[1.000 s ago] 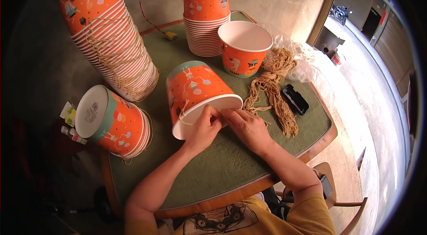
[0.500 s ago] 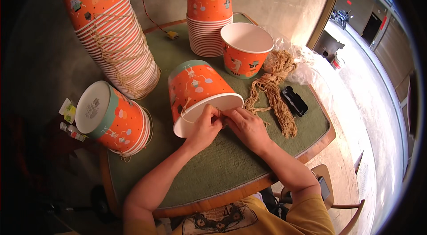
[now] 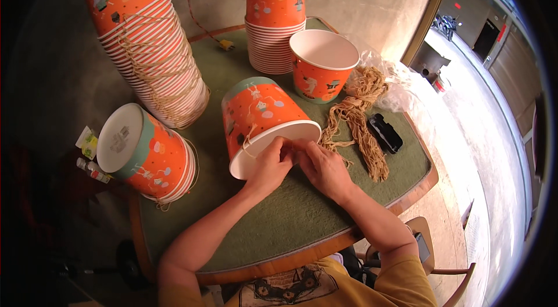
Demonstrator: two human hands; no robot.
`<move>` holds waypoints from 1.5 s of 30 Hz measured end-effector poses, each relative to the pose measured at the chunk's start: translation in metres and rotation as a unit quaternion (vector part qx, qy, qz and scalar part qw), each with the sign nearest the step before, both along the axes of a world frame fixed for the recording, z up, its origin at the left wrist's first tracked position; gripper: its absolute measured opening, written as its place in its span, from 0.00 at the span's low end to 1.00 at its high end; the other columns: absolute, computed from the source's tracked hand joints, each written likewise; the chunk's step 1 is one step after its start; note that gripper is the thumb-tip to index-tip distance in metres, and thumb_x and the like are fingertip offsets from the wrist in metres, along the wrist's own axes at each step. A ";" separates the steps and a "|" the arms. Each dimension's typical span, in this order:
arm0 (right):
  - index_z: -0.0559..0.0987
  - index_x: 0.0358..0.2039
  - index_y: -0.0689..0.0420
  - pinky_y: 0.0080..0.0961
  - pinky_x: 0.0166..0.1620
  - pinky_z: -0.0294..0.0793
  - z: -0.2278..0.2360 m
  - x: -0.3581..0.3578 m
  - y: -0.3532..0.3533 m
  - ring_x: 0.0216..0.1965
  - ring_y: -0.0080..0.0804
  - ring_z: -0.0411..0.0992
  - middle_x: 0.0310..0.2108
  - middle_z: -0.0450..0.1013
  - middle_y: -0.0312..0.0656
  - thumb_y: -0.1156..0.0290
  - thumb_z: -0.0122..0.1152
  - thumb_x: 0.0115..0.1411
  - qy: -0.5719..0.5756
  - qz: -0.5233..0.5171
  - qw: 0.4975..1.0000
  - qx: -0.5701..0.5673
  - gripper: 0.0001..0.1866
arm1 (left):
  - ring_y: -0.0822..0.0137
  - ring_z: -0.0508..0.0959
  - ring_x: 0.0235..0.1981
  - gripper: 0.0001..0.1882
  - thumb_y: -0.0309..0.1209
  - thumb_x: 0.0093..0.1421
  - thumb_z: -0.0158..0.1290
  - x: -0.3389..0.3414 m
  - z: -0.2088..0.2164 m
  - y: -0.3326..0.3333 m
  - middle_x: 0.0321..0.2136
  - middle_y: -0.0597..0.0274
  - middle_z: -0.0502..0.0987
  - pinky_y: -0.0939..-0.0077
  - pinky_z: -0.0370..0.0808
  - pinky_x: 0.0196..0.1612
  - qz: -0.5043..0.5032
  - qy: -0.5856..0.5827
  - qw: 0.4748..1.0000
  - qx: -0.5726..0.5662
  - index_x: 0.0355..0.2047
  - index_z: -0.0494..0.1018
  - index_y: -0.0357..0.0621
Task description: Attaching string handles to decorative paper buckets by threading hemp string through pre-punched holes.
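An orange paper bucket (image 3: 264,110) with a green base band lies tilted on its side, its white-rimmed mouth towards me. A tan twine (image 3: 249,137) passes through its wall near the rim and runs inside towards my left hand. At the mouth, my left hand (image 3: 272,163) is closed, thumb and forefinger pinched together. My right hand (image 3: 323,168) meets it there, fingers bent and pinched too. Both seem to grip the twine, though its end between the fingertips is mostly hidden. A bundle of tan twine (image 3: 363,109) lies to the right, beside a black plastic case (image 3: 385,132).
An open bucket (image 3: 324,57) stands behind, next to a stack of upside-down buckets (image 3: 275,22). At left rise a tall twine-strung stack (image 3: 151,51) and a shorter tipped stack (image 3: 154,153). A yellow plug (image 3: 226,45) lies on the green-covered table (image 3: 256,231). Clear plastic (image 3: 395,95) bunches at right.
My fingers have shifted slightly up and together at the bucket's mouth. The bucket has moved a little to the right. The other things look the same.
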State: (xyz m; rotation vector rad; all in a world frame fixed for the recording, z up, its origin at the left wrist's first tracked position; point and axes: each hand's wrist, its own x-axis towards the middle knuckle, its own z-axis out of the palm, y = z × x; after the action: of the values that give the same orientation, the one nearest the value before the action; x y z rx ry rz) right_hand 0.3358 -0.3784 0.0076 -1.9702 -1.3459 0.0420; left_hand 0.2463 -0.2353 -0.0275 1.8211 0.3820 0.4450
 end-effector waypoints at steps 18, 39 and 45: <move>0.74 0.47 0.59 0.19 0.27 0.75 0.004 -0.002 0.009 0.23 0.21 0.74 0.34 0.78 0.39 0.75 0.61 0.60 0.197 -0.024 0.976 0.095 0.14 | 0.41 0.76 0.41 0.10 0.18 0.62 0.46 -0.001 -0.007 -0.005 0.36 0.45 0.74 0.55 0.72 0.42 -0.008 -0.063 0.994 0.089 0.43 0.62 0.35; 0.75 0.48 0.58 0.18 0.28 0.75 0.010 0.002 0.009 0.23 0.18 0.74 0.32 0.79 0.36 0.76 0.62 0.61 0.202 0.020 0.971 0.127 0.14 | 0.56 0.79 0.39 0.06 0.23 0.64 0.49 0.005 -0.004 0.011 0.36 0.52 0.79 0.64 0.74 0.43 -0.135 -0.072 0.986 0.060 0.39 0.75 0.36; 0.76 0.46 0.58 0.20 0.28 0.76 0.015 0.001 0.008 0.24 0.21 0.76 0.33 0.80 0.37 0.75 0.62 0.60 0.175 -0.001 0.979 0.100 0.13 | 0.53 0.79 0.40 0.07 0.26 0.63 0.52 0.002 0.004 0.012 0.37 0.50 0.79 0.62 0.74 0.43 -0.153 -0.044 0.985 0.065 0.39 0.74 0.36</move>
State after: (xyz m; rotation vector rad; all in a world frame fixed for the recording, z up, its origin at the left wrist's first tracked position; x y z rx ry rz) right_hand 0.3373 -0.3702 0.0229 -1.7011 -1.0728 0.2333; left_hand 0.2486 -0.2232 -0.0234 1.9387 0.0093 0.3398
